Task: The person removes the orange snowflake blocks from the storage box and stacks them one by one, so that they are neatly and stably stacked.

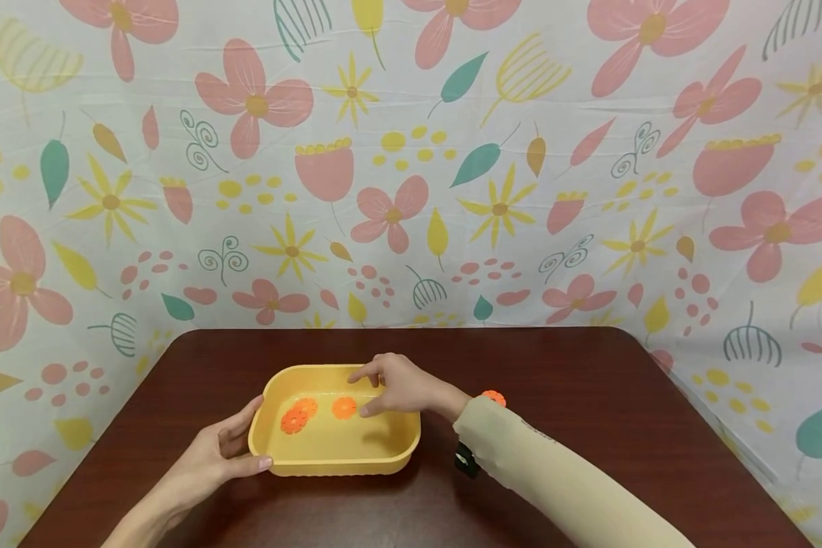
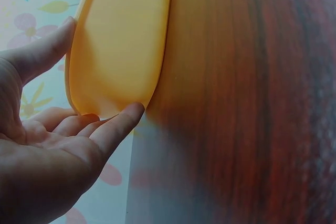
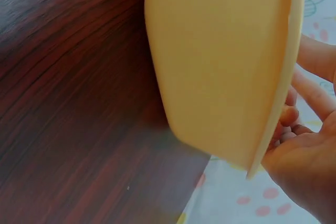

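A yellow plastic basin [image 1: 336,466] with rounded corners sits on the table, and three orange scalloped discs lie in it. Two of these discs [image 1: 294,420] overlap toward the left; the other disc [image 1: 344,408] lies near the middle. My left hand [image 1: 212,457] holds the basin's left end, thumb at the near corner and fingers along the side, as the left wrist view [image 2: 58,145] also shows. Over the basin's right part is my right hand [image 1: 404,386], thumb and index finger apart with nothing seen between them. Its thumb tip is close to the middle disc.
Another orange disc [image 1: 495,397] is partly hidden behind my right forearm on the dark brown table [image 1: 575,380]. My right wrist wears a black strap [image 1: 464,460]. A floral cloth [image 1: 411,167] hangs behind the table and down its sides.
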{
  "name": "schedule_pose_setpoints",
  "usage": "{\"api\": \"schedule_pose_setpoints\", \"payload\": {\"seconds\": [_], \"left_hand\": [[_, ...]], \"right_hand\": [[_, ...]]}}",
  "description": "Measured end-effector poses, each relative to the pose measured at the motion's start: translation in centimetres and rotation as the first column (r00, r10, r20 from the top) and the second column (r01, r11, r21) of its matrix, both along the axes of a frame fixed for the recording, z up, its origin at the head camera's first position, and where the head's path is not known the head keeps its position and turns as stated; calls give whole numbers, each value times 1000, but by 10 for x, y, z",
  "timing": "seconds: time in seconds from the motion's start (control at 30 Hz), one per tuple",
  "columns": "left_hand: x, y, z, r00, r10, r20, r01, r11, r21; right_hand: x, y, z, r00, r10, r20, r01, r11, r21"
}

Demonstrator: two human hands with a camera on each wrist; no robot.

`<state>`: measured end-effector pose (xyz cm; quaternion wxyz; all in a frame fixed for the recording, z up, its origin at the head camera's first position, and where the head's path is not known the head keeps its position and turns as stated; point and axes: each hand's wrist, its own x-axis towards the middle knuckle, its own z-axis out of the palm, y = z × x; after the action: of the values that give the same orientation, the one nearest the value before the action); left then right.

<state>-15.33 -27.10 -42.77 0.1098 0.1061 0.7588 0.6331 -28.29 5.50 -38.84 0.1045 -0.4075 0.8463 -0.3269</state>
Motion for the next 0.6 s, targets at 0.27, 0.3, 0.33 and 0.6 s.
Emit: {"api": "schedule_pose_setpoints", "payload": {"seconds": [0.27, 0.3, 0.33, 0.6], "left_hand": [[-1, 0, 1, 1000, -12, 21, 11, 1000, 6], [-1, 0, 1, 1000, -12, 25, 11, 1000, 6], [-1, 0, 1, 1000, -10, 27, 10, 1000, 5], [-2, -1, 1, 999, -3, 41, 3, 1000, 1]], "right_hand": [[-3, -16, -7, 998, 9, 62, -11, 999, 35], [-3, -17, -8, 998, 0, 66, -3, 999, 40], [-3, -18, -9, 998, -7, 66, 4, 999, 43], [2, -30, -13, 995, -43, 88, 37, 997, 71]]}}
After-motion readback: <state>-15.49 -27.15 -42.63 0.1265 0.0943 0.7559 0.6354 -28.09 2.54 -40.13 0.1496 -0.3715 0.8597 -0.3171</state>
